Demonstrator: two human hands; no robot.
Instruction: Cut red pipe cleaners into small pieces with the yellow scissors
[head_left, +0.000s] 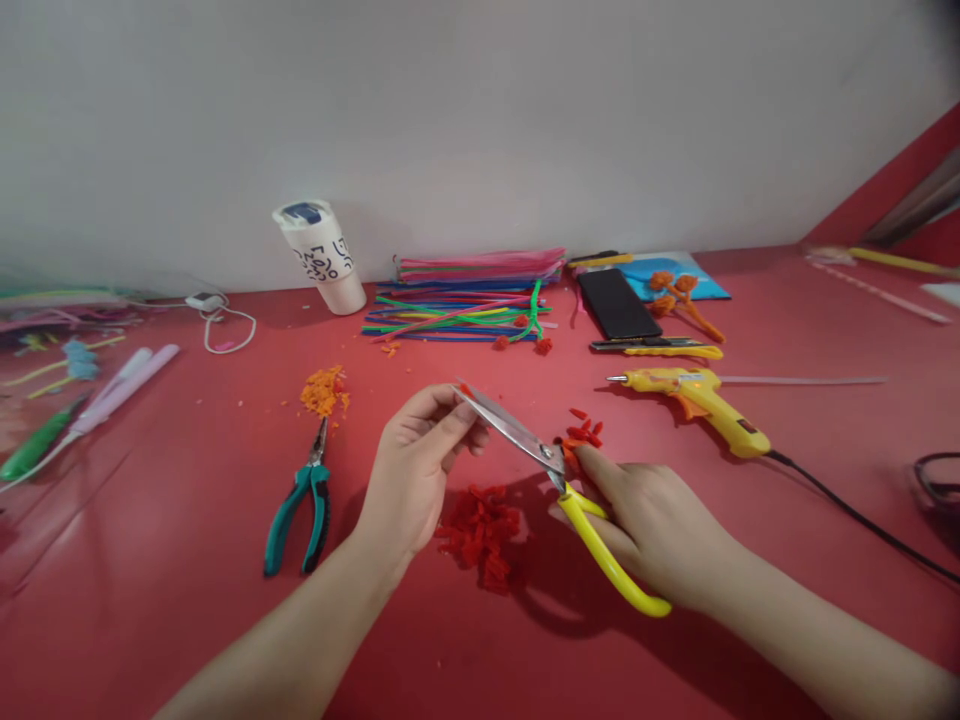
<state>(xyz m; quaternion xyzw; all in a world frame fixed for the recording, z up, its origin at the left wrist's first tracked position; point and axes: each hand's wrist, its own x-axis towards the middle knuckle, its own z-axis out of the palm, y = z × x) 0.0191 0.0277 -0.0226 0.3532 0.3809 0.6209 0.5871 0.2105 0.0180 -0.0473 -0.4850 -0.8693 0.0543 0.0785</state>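
My right hand [645,520] is closed around scissors [517,432] with yellow handles, their blades pointing up and left. At the blade tips, my left hand [420,450] pinches a small red fuzzy piece [466,390], like a bit of pipe cleaner; most of it is hidden by the fingers and blade. On the red table below the hands lies a pile of cut red fuzzy pieces [484,530]. A few more red pieces [585,430] show just beyond my right fingers; whether the fingers touch them I cannot tell.
Teal-handled pliers [315,490] lie left, below orange clippings [324,390]. Colored pipe cleaners [465,300] lie along the wall beside a white tumbler [322,255]. A phone [619,303], a box cutter [660,347] and a corded yellow glue gun [697,395] are at right.
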